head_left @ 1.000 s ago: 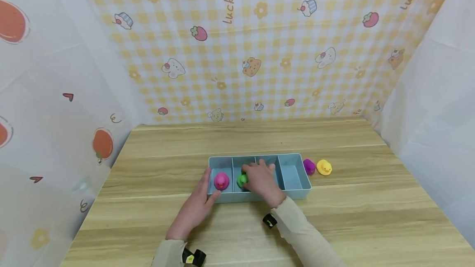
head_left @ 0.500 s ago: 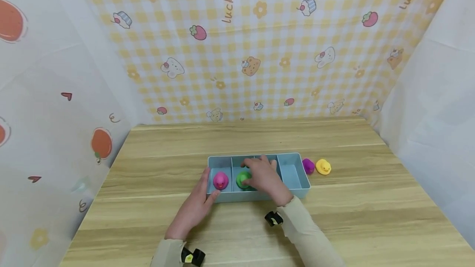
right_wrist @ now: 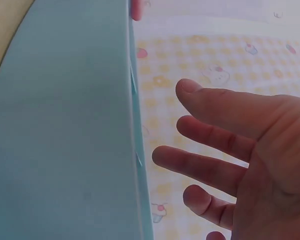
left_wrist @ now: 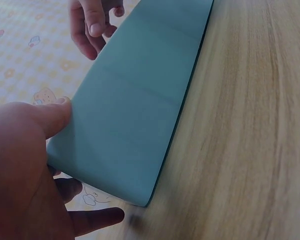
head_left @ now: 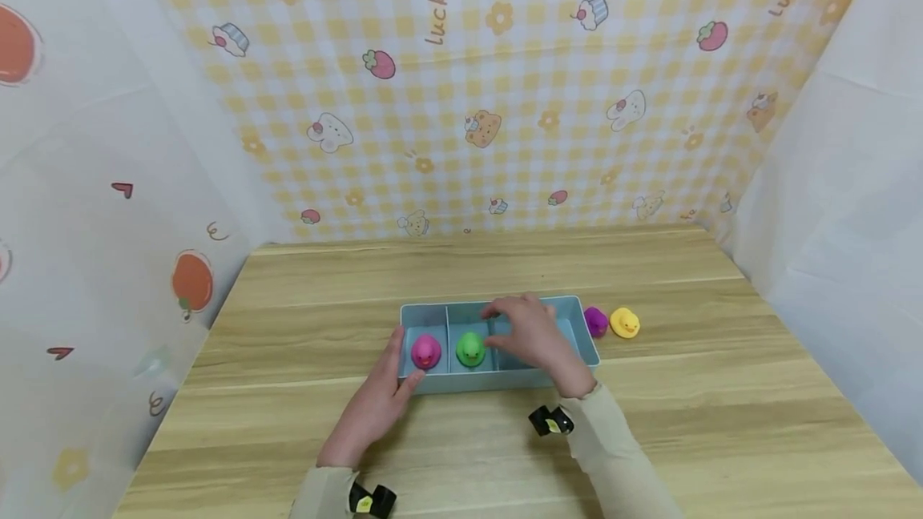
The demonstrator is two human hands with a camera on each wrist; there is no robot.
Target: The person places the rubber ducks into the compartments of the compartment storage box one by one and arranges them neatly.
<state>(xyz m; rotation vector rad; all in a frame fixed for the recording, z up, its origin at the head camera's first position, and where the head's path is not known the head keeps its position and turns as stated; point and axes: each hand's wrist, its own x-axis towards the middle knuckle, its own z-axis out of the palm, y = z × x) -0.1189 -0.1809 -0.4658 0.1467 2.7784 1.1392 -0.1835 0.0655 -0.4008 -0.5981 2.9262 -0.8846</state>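
My left hand (head_left: 375, 397) holds a long blue divided box (head_left: 461, 381) at its near left corner, thumb at the front rim and fingers along the end wall. A pink toy duck (head_left: 426, 352) sits in the leftmost compartment. In the compartment beside it, a green toy duck (head_left: 470, 350) stands upright. Just right of the green duck, my right hand (head_left: 537, 335) hovers over the box, its fingers loosely bent and nothing between them. That hand covers part of the compartments on the right. The right wrist view shows its fingers (right_wrist: 205, 162) spread beside the box wall.
A purple toy duck (head_left: 596, 322) lies close to the box's right end. Beside it sits a yellow toy duck (head_left: 625, 323). All rest on a wooden table (head_left: 303, 327), with a patterned cloth (head_left: 433, 102) hanging behind.
My right hand has let go of the green duck and moved right and up from it, leaving the duck in its compartment. My left hand stays at the box's corner.
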